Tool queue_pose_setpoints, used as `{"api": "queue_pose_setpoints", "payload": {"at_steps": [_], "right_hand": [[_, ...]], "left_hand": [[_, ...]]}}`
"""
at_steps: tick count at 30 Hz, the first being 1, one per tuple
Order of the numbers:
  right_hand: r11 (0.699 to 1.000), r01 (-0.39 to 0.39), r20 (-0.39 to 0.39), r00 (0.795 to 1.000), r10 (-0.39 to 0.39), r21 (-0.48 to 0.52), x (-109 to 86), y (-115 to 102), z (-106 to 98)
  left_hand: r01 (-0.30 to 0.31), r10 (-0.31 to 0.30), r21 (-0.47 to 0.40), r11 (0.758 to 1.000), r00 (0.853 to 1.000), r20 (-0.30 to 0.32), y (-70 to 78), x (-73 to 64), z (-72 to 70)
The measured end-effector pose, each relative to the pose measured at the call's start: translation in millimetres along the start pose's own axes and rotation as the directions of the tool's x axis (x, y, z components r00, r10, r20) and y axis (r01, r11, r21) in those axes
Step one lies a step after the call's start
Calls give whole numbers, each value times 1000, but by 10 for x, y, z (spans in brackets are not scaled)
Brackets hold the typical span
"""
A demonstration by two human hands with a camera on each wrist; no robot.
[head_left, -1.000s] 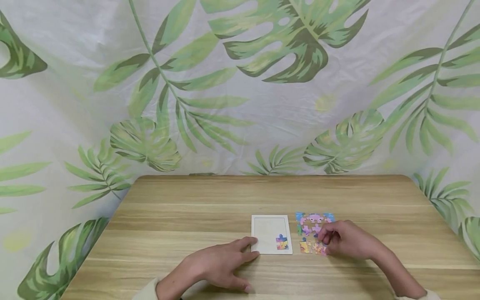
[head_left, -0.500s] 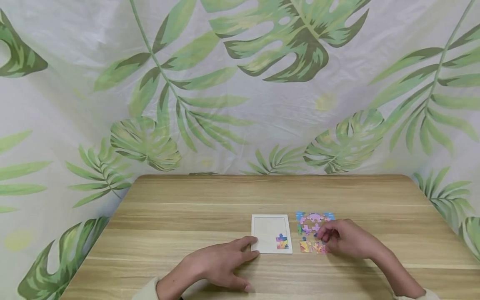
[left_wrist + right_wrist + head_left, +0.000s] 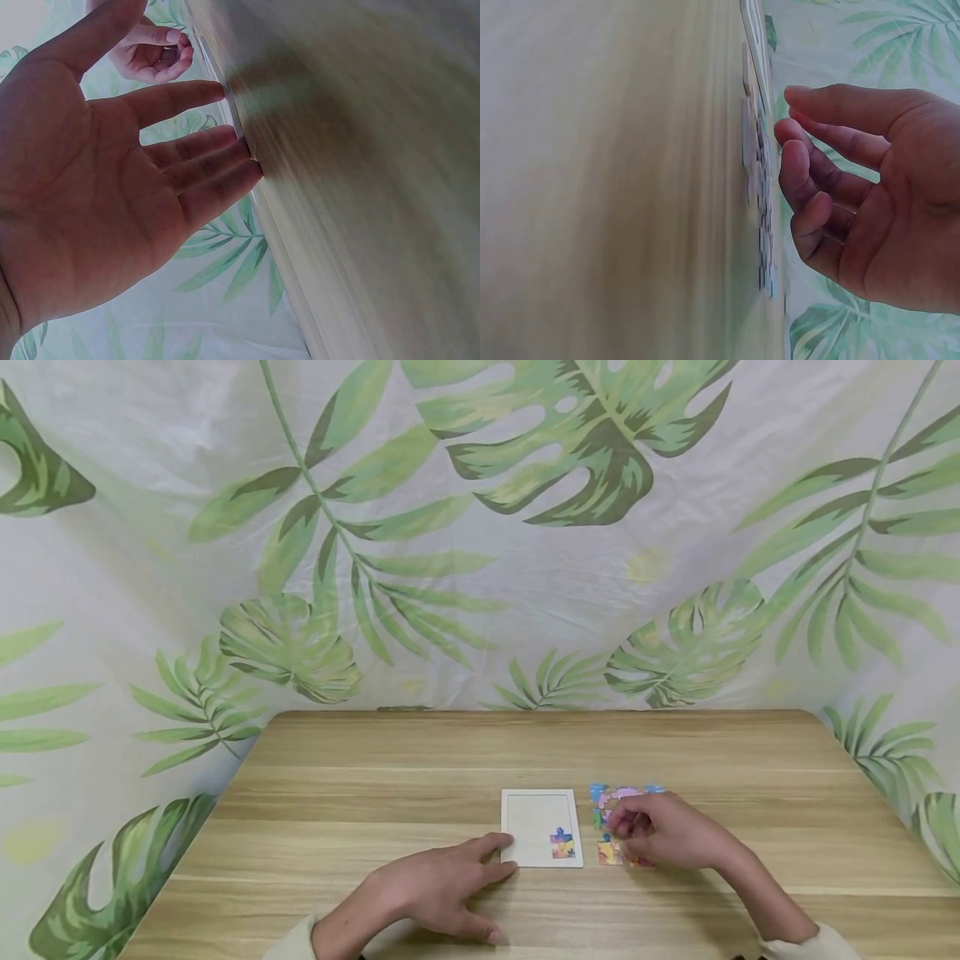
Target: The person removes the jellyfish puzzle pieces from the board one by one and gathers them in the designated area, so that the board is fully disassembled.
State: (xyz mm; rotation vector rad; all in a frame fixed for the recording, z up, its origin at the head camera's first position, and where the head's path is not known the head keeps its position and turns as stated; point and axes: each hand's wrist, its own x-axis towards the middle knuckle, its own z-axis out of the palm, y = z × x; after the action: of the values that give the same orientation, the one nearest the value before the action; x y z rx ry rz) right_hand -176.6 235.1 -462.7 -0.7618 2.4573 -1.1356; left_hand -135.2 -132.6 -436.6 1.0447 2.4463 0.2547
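Observation:
A white puzzle tray lies on the table in the head view, with one colourful jigsaw piece in its lower right corner. My left hand rests its fingertips on the tray's left edge, fingers extended and thumb apart on the near side. Right of the tray lie several jigsaw pieces, partly covered by my right hand. That hand hovers over them with its fingers loosely bent. In the right wrist view its fingertips are a little off the pieces, and nothing shows between thumb and fingers.
The wood-grain table reaches back to a leaf-print cloth hanging behind it. Rounded corners mark the table's far edge.
My right hand has shifted slightly left across the jigsaw pieces, covering more of them and uncovering their right side. The left hand and the tray stay in place.

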Motion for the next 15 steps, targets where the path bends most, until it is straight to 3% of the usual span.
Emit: {"api": "queue_pose_setpoints", "payload": {"at_steps": [5, 15], "right_hand": [[1000, 5, 10, 1000, -5, 19, 95, -77, 41], [999, 38, -2, 999, -38, -37, 291, -170, 130]], "left_hand": [[-3, 3, 7, 1000, 1000, 3, -6, 5, 0], [-9, 9, 16, 1000, 1000, 1, -8, 4, -1]]}}
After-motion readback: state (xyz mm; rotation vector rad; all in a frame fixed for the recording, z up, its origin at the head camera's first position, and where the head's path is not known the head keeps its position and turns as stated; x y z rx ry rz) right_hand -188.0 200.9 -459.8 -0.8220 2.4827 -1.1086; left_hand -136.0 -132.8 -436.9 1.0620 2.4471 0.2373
